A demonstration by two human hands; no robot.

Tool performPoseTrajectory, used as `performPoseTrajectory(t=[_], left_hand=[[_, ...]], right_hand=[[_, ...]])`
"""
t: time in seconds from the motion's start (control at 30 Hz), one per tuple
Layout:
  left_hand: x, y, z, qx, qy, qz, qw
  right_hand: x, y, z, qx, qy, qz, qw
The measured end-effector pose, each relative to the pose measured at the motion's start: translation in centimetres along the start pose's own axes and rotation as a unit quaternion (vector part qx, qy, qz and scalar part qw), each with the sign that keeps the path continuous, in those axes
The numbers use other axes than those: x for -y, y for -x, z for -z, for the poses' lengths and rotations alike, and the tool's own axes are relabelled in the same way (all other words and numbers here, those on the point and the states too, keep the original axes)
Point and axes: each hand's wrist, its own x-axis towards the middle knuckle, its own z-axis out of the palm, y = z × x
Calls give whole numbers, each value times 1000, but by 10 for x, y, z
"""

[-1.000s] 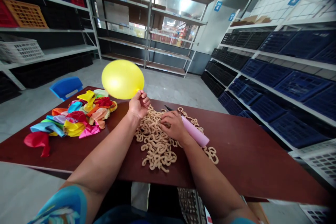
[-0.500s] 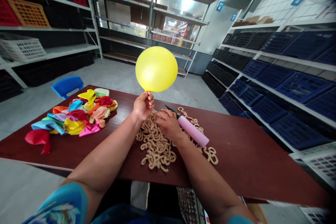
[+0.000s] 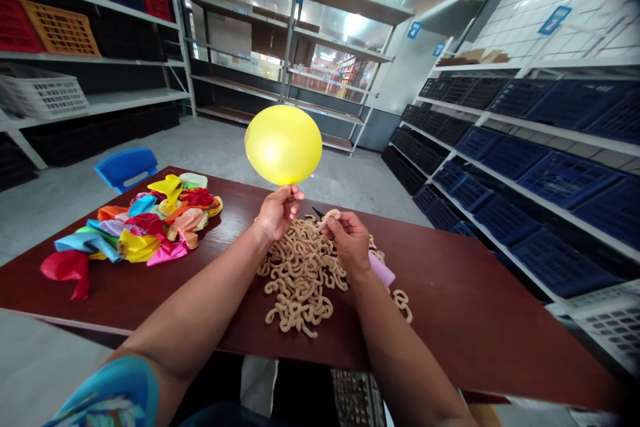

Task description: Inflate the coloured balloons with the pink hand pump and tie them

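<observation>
An inflated yellow balloon (image 3: pixel 283 145) stands above my left hand (image 3: pixel 279 212), its neck pinched between thumb and fingers. My right hand (image 3: pixel 351 240) is raised over the pile and pinches one curled beige piece (image 3: pixel 330 217) between thumb and fingertips. Below both hands spreads a heap of beige squiggle-shaped pieces (image 3: pixel 300 280), made of a material I cannot make out. The pink balloon pump (image 3: pixel 381 271) lies behind my right hand and wrist, which hide its middle; its dark tip shows beyond the fingers.
Several colourful limp balloons (image 3: pixel 145 223) lie on the left part of the dark red table (image 3: pixel 460 293). A blue chair (image 3: pixel 126 168) stands past the table's far left edge. Shelves with blue crates (image 3: pixel 560 177) line the right side, and metal shelving (image 3: pixel 295 33) stands at the back.
My right hand has come up from the heap with a curled beige piece in its fingers. The balloon and my left hand sit slightly lower and further left in view.
</observation>
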Motion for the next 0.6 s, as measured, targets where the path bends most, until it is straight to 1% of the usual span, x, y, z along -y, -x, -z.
performPoseTrajectory(t=[0.07, 0.17, 0.33, 0.5, 0.6], left_hand=[[6, 2, -3, 16, -38, 7, 999], [21, 7, -7, 52, -79, 29, 995], [46, 14, -14, 68, -85, 70, 992], [58, 18, -19, 70, -79, 80, 991], [60, 20, -22, 63, -85, 87, 991]], right_hand=[[-1, 0, 2, -8, 29, 14, 999], [-1, 1, 4, -14, 78, 48, 996], [8, 1, 7, -36, 138, 102, 985], [14, 1, 6, -82, 170, 104, 976], [12, 1, 7, -80, 167, 84, 979]])
